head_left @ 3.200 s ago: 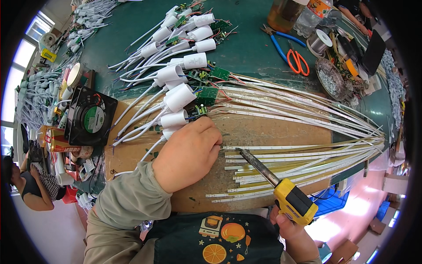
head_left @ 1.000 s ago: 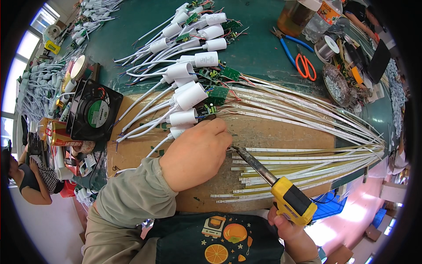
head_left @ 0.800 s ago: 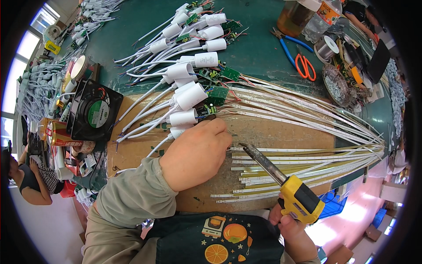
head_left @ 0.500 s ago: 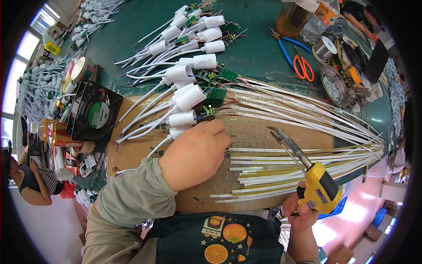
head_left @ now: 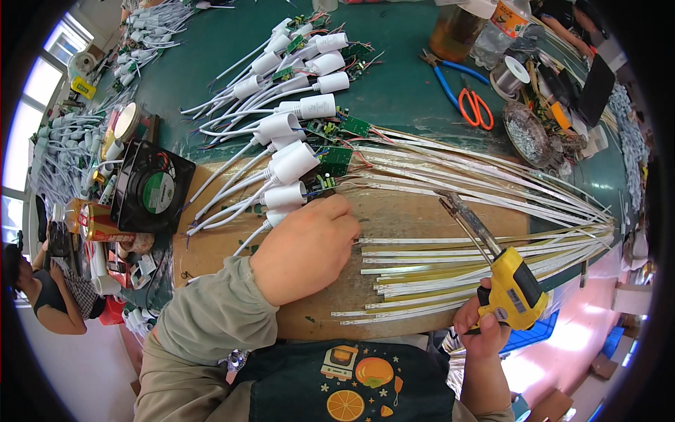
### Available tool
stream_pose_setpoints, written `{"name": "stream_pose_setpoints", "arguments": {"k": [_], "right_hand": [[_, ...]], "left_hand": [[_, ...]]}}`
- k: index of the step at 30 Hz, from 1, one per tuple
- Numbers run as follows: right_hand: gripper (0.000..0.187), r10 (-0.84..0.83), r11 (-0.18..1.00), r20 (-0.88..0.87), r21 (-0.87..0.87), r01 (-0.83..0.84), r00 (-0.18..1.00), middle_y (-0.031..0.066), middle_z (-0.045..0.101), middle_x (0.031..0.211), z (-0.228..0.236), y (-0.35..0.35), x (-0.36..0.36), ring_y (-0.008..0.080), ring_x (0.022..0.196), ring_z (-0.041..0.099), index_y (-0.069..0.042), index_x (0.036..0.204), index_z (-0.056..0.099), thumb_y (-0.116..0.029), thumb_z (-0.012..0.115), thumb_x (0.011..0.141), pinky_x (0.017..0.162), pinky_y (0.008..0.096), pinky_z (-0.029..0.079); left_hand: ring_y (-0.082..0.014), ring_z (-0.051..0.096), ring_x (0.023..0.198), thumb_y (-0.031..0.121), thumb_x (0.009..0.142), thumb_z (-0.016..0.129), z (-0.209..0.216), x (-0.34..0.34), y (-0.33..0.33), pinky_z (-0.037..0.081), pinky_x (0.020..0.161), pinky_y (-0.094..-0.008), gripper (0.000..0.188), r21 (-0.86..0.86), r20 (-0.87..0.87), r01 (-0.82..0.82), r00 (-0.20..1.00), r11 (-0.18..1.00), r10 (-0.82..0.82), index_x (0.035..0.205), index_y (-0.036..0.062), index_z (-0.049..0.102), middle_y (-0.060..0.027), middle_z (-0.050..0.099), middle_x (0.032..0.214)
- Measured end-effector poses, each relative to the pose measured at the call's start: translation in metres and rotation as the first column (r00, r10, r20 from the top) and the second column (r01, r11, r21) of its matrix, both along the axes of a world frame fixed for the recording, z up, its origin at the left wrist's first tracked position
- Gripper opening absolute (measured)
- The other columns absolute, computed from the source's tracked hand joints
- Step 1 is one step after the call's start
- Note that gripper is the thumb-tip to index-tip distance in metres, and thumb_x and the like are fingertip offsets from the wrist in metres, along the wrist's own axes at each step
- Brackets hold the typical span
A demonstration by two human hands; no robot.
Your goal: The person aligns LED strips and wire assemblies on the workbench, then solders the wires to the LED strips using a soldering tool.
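My right hand [head_left: 484, 333] grips a yellow and black soldering gun [head_left: 517, 288], its metal tip raised toward the upper left above the LED strips. My left hand [head_left: 309, 243] is closed over the brown board, fingertips bent down; what they pinch is hidden beneath the hand. Just beyond it lie white cylindrical sockets [head_left: 294, 164] with white cables and a green circuit board [head_left: 335, 162], some joined by thin wires to long white strips [head_left: 450, 184]. A second fan of loose white and yellowish strips [head_left: 422, 287] lies right of my left hand, under the soldering gun.
A black fan [head_left: 152, 186] stands at left beside a red and gold can [head_left: 105, 221]. Blue-handled pliers [head_left: 450, 81], orange-handled scissors [head_left: 476, 109], a solder spool [head_left: 511, 76] and a dish [head_left: 526, 131] sit at the far right. Another person [head_left: 53, 295] sits at far left.
The soldering gun has shifted slightly right and its tip has turned a little. My left hand stays closed in nearly the same place; the whole view has moved slightly.
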State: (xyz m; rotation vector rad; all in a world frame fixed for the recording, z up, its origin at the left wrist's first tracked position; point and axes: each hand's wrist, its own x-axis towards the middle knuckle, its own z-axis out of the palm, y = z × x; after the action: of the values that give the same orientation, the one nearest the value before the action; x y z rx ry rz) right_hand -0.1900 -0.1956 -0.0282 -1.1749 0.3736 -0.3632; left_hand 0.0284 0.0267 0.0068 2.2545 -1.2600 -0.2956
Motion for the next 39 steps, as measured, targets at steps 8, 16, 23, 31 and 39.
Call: {"name": "stream_pose_setpoints", "arguments": {"k": [8,16,23,31,39], "right_hand": [[0.067,0.009,0.999,0.01,0.042,-0.01,1.0,0.0026,0.047,0.062,0.001,-0.001,-0.001,0.0127,0.047,0.046,0.005,0.125,0.041,-0.032,0.073,0.08,0.043,0.0259,0.041],[0.068,0.005,0.998,0.039,0.07,-0.008,0.999,0.0035,0.048,0.063,-0.003,-0.003,-0.004,0.0131,0.047,0.046,0.005,0.126,0.04,-0.03,0.074,0.079,0.045,0.0266,0.042],[0.067,0.019,0.992,0.055,0.123,-0.025,0.998,0.0042,0.049,0.063,-0.004,-0.004,-0.005,0.0137,0.05,0.048,0.005,0.127,0.04,-0.028,0.075,0.079,0.046,0.0269,0.043],[0.067,0.011,0.992,0.048,0.126,-0.017,0.999,0.0044,0.049,0.064,-0.006,-0.006,-0.008,0.0139,0.051,0.049,0.004,0.127,0.04,-0.025,0.075,0.079,0.048,0.0275,0.044],[0.064,-0.012,0.991,0.129,0.134,-0.005,0.992,0.0037,0.048,0.064,-0.006,-0.004,-0.008,0.0144,0.051,0.049,0.002,0.127,0.038,-0.028,0.072,0.081,0.047,0.0282,0.043]], "left_hand": [[-0.0287,0.058,0.086,0.006,0.077,0.062,0.0,-0.002,-0.002,0.048,0.075,-0.0363,0.008,-0.025,-0.005,-0.017,1.0,1.0,0.016,0.083,0.0007,0.063,-0.0108,0.056,0.091],[-0.0293,0.059,0.085,0.008,0.078,0.062,0.001,-0.003,-0.002,0.049,0.074,-0.0366,0.009,-0.007,-0.017,-0.037,0.999,0.999,0.037,0.084,0.0013,0.064,-0.0109,0.057,0.094],[-0.031,0.059,0.088,0.011,0.079,0.065,0.015,-0.005,0.002,0.049,0.076,-0.0376,0.017,-0.007,-0.048,-0.009,0.999,1.0,0.009,0.094,0.0028,0.063,-0.0119,0.058,0.097],[-0.0335,0.056,0.097,0.021,0.073,0.073,0.039,-0.036,0.039,0.045,0.084,-0.0416,0.042,0.257,0.109,-0.143,0.987,0.956,0.118,0.109,0.0046,0.058,-0.0138,0.058,0.104],[-0.0299,0.06,0.082,0.01,0.073,0.07,0.067,-0.02,0.04,0.049,0.072,-0.0366,0.02,0.024,0.1,-0.233,0.968,0.972,0.23,0.092,0.0052,0.063,-0.0113,0.061,0.091]]}}
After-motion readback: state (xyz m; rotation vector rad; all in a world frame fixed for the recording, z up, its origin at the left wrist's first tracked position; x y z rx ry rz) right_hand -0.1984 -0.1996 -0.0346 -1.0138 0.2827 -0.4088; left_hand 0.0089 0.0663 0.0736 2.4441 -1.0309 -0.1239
